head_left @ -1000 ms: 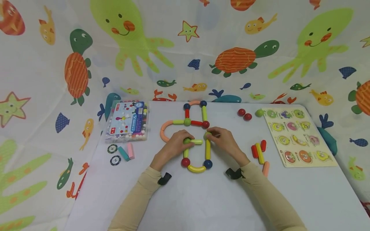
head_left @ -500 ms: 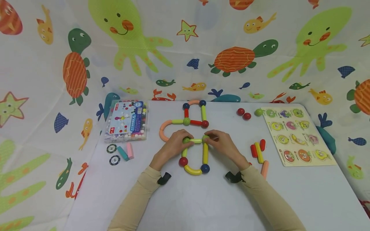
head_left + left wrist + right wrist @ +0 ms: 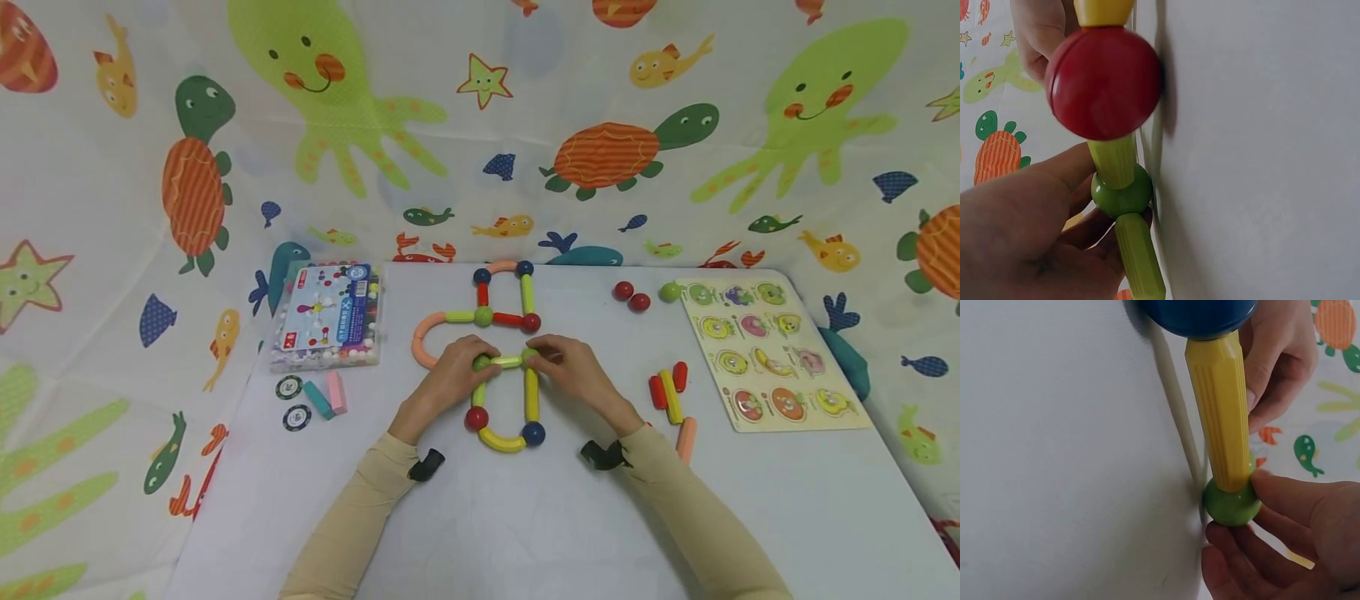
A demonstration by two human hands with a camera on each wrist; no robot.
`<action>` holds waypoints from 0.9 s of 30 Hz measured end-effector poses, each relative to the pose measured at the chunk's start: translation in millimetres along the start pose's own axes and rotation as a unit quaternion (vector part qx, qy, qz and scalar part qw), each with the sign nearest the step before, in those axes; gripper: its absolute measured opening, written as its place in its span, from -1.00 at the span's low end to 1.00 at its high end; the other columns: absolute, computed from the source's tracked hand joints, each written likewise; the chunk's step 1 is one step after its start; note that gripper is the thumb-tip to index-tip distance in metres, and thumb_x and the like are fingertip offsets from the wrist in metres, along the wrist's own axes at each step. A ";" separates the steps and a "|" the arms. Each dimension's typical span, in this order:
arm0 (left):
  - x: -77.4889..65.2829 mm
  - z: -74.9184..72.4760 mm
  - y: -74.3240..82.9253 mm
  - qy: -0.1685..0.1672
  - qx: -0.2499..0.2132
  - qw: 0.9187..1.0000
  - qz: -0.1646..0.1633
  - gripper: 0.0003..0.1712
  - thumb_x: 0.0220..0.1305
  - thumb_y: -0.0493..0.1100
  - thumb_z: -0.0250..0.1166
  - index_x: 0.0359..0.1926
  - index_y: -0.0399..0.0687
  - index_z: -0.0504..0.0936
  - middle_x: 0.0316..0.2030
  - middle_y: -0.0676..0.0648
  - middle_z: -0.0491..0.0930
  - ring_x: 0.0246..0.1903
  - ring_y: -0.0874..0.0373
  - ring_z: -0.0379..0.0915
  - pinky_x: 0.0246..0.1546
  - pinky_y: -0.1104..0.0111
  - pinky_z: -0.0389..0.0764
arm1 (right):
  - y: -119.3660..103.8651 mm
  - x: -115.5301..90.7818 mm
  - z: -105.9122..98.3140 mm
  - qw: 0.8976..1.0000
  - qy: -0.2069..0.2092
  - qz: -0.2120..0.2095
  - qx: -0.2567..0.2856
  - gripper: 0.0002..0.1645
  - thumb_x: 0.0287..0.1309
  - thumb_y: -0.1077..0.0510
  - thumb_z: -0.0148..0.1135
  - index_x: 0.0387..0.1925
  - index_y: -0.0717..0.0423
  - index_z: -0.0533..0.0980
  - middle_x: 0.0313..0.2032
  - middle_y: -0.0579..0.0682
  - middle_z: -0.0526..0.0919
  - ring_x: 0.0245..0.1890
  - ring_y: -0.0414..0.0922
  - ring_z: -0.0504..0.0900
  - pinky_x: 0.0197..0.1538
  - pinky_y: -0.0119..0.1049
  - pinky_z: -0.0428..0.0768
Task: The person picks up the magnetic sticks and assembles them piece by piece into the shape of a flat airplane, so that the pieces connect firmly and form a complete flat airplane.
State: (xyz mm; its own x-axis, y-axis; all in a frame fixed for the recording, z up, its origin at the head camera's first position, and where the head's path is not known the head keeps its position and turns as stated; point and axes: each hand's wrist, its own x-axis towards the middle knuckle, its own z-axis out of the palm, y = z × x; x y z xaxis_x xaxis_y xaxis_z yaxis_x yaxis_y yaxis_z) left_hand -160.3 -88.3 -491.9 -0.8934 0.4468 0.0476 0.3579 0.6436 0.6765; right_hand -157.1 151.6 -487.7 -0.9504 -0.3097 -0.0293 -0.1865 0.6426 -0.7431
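Note:
Between both hands, the lower loop of a ball-and-rod figure lies on the white table. My left hand pinches its left green ball; a light green rod runs from that ball to the right. With thumb and fingertips my right hand holds the other green ball, right at the rod's end. A yellow rod joins this ball to a blue ball. A curved yellow rod links blue to a red ball. The left hand partly covers its ball in the head view.
Behind stands the upper loop, with a red ball and a peach curve at left. Loose red balls, several rods and a fruit puzzle board lie right. A parts box, chips and blocks sit left.
My right hand has moved slightly left and down with its green ball, closing the gap to the light green rod. Since then both hands have shifted a little away from me.

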 end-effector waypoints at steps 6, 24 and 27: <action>0.1 -0.4 1.6 0.007 -0.004 1.000 -0.007 -0.68 0.33 -0.11 0.40 0.06 -0.09 0.70 -0.05 -0.06 0.64 -0.04 0.09 0.51 0.06 0.23 0.58 | -0.6 2.9 -1.2 1.000 0.000 -0.002 0.003 -0.57 0.36 0.05 0.31 0.18 0.11 0.59 0.10 0.06 0.69 0.00 0.00 0.69 0.11 -0.10 0.68; -0.5 -2.7 1.1 0.004 -0.026 1.000 -0.010 -0.64 0.36 -0.10 0.38 0.11 -0.10 0.68 0.01 -0.05 0.65 -0.03 0.11 0.52 0.07 0.25 0.59 | 6.5 -21.2 -52.0 0.993 0.119 -0.008 0.015 -0.59 0.39 0.01 0.27 0.17 0.08 0.58 0.06 0.03 0.70 0.06 -0.02 0.65 0.16 -0.10 0.64; -0.8 -3.2 0.1 0.004 -0.032 0.999 -0.004 -0.64 0.36 -0.10 0.38 0.11 -0.11 0.68 0.01 -0.05 0.66 -0.02 0.12 0.54 0.08 0.24 0.60 | 16.0 -33.7 -71.2 0.985 0.173 -0.014 0.013 -0.61 0.39 0.01 0.27 0.15 0.08 0.59 0.04 0.03 0.71 0.03 -0.06 0.66 0.12 -0.37 0.61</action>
State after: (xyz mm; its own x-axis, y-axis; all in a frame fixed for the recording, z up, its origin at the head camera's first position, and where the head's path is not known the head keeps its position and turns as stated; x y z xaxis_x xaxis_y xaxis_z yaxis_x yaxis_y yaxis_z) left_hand -160.4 -90.6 -489.5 -0.8980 0.4374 0.0476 0.3334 0.6059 0.7223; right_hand -145.7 222.2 -451.0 -0.9737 -0.0671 0.2179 -0.2121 0.6171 -0.7577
